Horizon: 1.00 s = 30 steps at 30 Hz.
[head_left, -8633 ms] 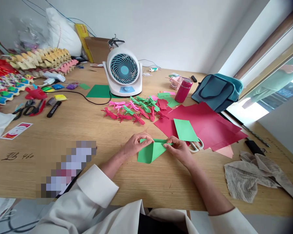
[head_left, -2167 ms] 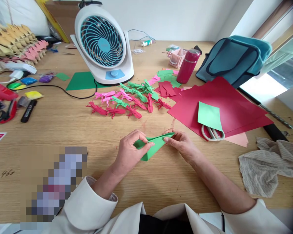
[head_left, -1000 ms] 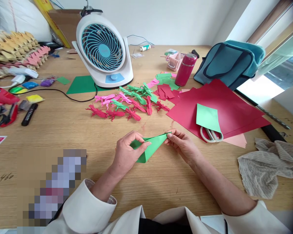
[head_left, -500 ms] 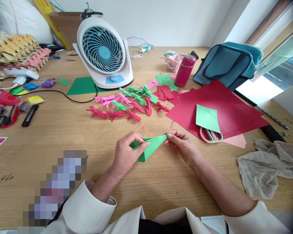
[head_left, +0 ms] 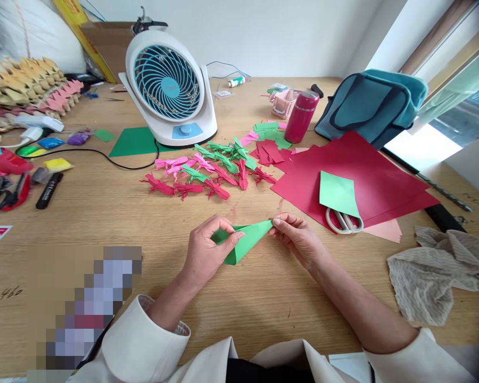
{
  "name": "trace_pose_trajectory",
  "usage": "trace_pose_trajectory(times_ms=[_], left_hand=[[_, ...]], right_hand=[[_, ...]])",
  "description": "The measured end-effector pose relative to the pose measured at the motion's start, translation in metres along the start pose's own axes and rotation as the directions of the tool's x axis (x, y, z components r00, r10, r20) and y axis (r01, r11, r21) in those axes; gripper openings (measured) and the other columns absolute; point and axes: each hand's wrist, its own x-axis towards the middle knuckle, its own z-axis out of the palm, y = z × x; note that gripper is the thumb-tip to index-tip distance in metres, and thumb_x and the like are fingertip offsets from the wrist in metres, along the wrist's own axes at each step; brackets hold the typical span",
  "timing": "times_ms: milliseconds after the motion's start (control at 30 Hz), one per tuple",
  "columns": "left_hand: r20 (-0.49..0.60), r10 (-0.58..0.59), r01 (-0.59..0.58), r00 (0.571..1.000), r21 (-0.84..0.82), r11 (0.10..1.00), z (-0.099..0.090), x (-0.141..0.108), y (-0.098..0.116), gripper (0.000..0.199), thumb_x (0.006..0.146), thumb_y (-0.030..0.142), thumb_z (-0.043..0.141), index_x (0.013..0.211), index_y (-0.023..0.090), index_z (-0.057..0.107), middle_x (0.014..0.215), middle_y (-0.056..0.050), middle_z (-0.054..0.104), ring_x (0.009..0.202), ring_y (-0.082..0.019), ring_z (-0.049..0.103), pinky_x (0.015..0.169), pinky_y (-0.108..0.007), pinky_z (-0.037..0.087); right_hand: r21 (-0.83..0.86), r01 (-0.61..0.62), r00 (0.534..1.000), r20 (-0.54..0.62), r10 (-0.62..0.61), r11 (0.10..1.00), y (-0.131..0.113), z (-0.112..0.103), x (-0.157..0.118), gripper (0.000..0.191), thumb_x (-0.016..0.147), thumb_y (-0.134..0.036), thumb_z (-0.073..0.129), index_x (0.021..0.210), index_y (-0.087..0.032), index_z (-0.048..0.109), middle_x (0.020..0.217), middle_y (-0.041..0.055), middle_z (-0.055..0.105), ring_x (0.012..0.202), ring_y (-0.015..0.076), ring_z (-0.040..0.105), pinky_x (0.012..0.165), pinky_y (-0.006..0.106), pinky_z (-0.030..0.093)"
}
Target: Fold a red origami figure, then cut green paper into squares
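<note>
A partly folded sheet of green paper [head_left: 248,240] is held between my two hands, low over the wooden table. My left hand [head_left: 207,246] pinches its left side, thumb on the near face and fingers behind. At the upper right, my right hand [head_left: 294,234] pinches the paper's pointed corner between thumb and fingers. Beyond my hands lie several folded paper figures, among them a red one [head_left: 217,189], a green one [head_left: 195,173] and a pink one [head_left: 171,163]. The paper's underside is hidden.
A white fan [head_left: 171,88] stands at the back, left of a red flask [head_left: 302,117]. Large red sheets [head_left: 375,183] lie to the right, with scissors [head_left: 345,222] under a light green square [head_left: 337,191]. A blue bag [head_left: 369,109] and a crumpled cloth [head_left: 423,287] are also on the right.
</note>
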Motion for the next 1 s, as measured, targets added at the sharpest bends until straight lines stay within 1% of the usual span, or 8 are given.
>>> trace_pose_trajectory(times_ms=[133, 267, 467, 633, 733, 800, 900, 1000], left_hand=[[-0.004, -0.005, 0.004, 1.0, -0.009, 1.0, 0.0, 0.0, 0.0, 0.016, 0.081, 0.026, 0.07, 0.071, 0.019, 0.059, 0.076, 0.001, 0.064, 0.076, -0.013, 0.061, 0.072, -0.025, 0.044], [-0.002, -0.007, 0.007, 1.0, -0.005, 1.0, 0.0, -0.001, 0.0, 0.015, 0.082, 0.026, 0.069, 0.072, 0.019, 0.06, 0.078, 0.001, 0.066, 0.078, -0.014, 0.062, 0.074, -0.026, 0.045], [-0.019, -0.077, 0.077, 0.997, 0.046, 0.996, 0.001, -0.001, -0.001, 0.015, 0.082, 0.03, 0.068, 0.073, 0.02, 0.062, 0.078, 0.001, 0.07, 0.075, -0.015, 0.064, 0.071, -0.026, 0.045], [-0.024, -0.063, 0.064, 0.998, 0.041, 0.997, 0.002, 0.0, -0.003, 0.014, 0.082, 0.029, 0.067, 0.073, 0.02, 0.062, 0.081, 0.0, 0.07, 0.078, -0.015, 0.065, 0.075, -0.027, 0.047], [-0.01, -0.06, 0.061, 0.998, 0.061, 0.996, 0.002, 0.001, -0.004, 0.014, 0.083, 0.028, 0.066, 0.073, 0.02, 0.062, 0.079, 0.001, 0.069, 0.075, -0.014, 0.063, 0.074, -0.026, 0.046], [0.01, -0.082, 0.081, 0.997, 0.11, 0.991, 0.002, 0.001, -0.005, 0.014, 0.083, 0.029, 0.067, 0.073, 0.02, 0.062, 0.075, 0.002, 0.068, 0.07, -0.013, 0.061, 0.07, -0.025, 0.044], [0.05, -0.106, 0.096, 0.993, 0.172, 0.98, 0.003, 0.001, -0.008, 0.013, 0.082, 0.028, 0.068, 0.073, 0.02, 0.063, 0.072, 0.003, 0.067, 0.068, -0.013, 0.06, 0.068, -0.025, 0.043], [0.08, -0.109, 0.089, 0.991, 0.218, 0.972, 0.004, 0.0, -0.011, 0.013, 0.081, 0.027, 0.069, 0.072, 0.021, 0.062, 0.071, 0.004, 0.067, 0.064, -0.012, 0.059, 0.066, -0.025, 0.042]], right_hand=[[0.005, -0.014, 1.0, 0.008, 0.014, 1.0, 0.0, -0.001, -0.001, 0.03, 0.061, -0.044, 0.087, 0.071, -0.021, 0.071, 0.064, -0.0009, 0.07, 0.063, 0.01, 0.061, 0.066, 0.023, 0.048], [-0.028, 0.014, 1.0, -0.007, -0.014, 1.0, 0.0, -0.001, -0.001, 0.031, 0.063, -0.045, 0.087, 0.07, -0.021, 0.069, 0.064, -0.0016, 0.066, 0.062, 0.0107, 0.059, 0.065, 0.025, 0.047], [-0.101, 0.056, 0.998, -0.021, -0.058, 0.993, 0.002, -0.002, 0.001, 0.032, 0.063, -0.045, 0.086, 0.071, -0.021, 0.066, 0.065, -0.0018, 0.062, 0.061, 0.0111, 0.054, 0.061, 0.025, 0.044], [-0.238, 0.156, 0.987, 0.016, -0.157, 0.959, 0.0, -0.002, 0.002, 0.032, 0.066, -0.045, 0.083, 0.072, -0.022, 0.062, 0.068, -0.0017, 0.058, 0.062, 0.0119, 0.049, 0.06, 0.027, 0.04], [-0.324, 0.269, 0.963, 0.103, -0.249, 0.907, -0.004, -0.002, 0.0, 0.03, 0.07, -0.046, 0.079, 0.076, -0.023, 0.06, 0.073, -0.0007, 0.056, 0.067, 0.0139, 0.049, 0.062, 0.028, 0.04], [-0.398, 0.329, 0.943, 0.188, -0.275, 0.856, -0.006, -0.004, -0.001, 0.026, 0.077, -0.045, 0.074, 0.078, -0.023, 0.06, 0.075, -0.0002, 0.054, 0.068, 0.0144, 0.048, 0.064, 0.029, 0.04], [-0.542, 0.392, 0.915, 0.312, -0.256, 0.743, -0.006, -0.01, -0.003, 0.015, 0.087, -0.037, 0.063, 0.082, -0.023, 0.059, 0.076, 0.0001, 0.053, 0.065, 0.0136, 0.045, 0.06, 0.028, 0.037], [-0.649, 0.45, 0.888, 0.4, -0.228, 0.613, -0.003, -0.016, -0.003, 0.008, 0.09, -0.026, 0.054, 0.086, -0.022, 0.06, 0.081, 0.0017, 0.058, 0.067, 0.0145, 0.048, 0.06, 0.029, 0.037]])
